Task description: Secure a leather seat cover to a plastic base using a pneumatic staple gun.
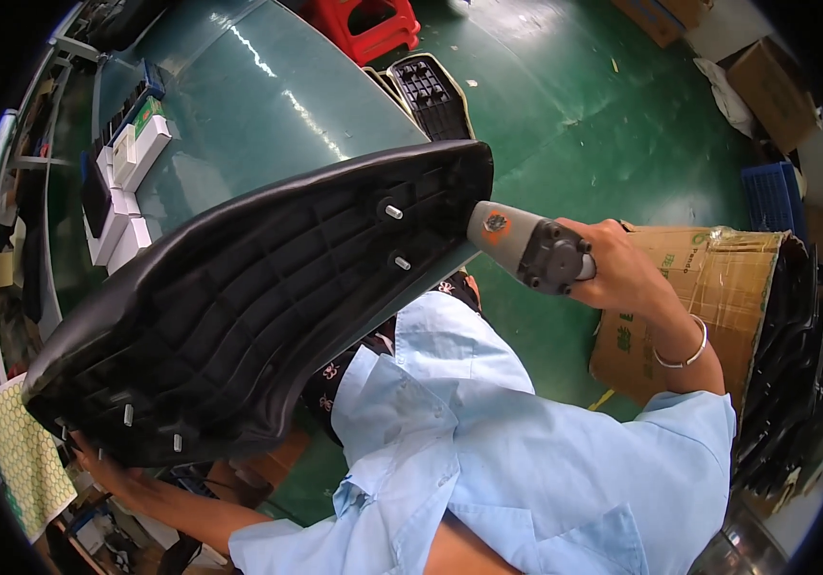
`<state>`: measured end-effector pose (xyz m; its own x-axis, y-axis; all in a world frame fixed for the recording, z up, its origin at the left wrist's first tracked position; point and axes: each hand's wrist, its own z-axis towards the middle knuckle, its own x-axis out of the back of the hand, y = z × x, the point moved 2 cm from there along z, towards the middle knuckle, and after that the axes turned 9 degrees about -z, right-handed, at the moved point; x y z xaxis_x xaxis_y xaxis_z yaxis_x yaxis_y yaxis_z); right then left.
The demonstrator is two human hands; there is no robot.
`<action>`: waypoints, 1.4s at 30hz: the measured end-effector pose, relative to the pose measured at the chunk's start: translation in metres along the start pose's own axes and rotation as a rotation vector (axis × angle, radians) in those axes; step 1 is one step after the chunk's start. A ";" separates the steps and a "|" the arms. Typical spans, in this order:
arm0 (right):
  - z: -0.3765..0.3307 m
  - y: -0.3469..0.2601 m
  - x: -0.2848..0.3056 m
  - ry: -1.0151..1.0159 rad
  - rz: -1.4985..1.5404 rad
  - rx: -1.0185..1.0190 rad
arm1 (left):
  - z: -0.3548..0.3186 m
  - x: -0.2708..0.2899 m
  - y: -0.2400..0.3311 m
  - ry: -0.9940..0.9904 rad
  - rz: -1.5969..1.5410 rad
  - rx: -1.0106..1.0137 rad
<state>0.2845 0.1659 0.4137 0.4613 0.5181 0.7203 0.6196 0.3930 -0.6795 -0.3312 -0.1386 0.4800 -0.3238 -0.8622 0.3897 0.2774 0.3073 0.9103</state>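
Observation:
A large black seat is tipped underside up, showing its ribbed plastic base and metal studs. My left hand grips its lower left edge from beneath, mostly hidden by the seat. My right hand holds a grey power tool, its nose pointing at the seat's right end near the studs. I cannot see the tool's tip touch the seat. My light blue shirt fills the lower middle.
A green table lies behind the seat, with white boxes along its left side. A cardboard box of black parts stands at right, a red stool and another black seat base on the green floor.

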 end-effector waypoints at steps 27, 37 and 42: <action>-0.024 -0.030 -0.051 -0.110 0.733 -0.456 | -0.088 -0.045 -0.006 0.409 -0.288 -0.038; -0.031 -0.042 -0.065 -0.143 0.755 -0.434 | -0.117 -0.046 -0.026 0.422 -0.419 -0.024; -0.034 -0.055 -0.070 -0.057 0.745 -0.318 | -0.141 -0.054 -0.027 0.493 -0.365 -0.016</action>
<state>0.2403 0.0823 0.4052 0.7960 0.6000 0.0803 0.3171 -0.3004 -0.8996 -0.1939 -0.1571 0.4153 0.0548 -0.9966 -0.0607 0.2426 -0.0457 0.9691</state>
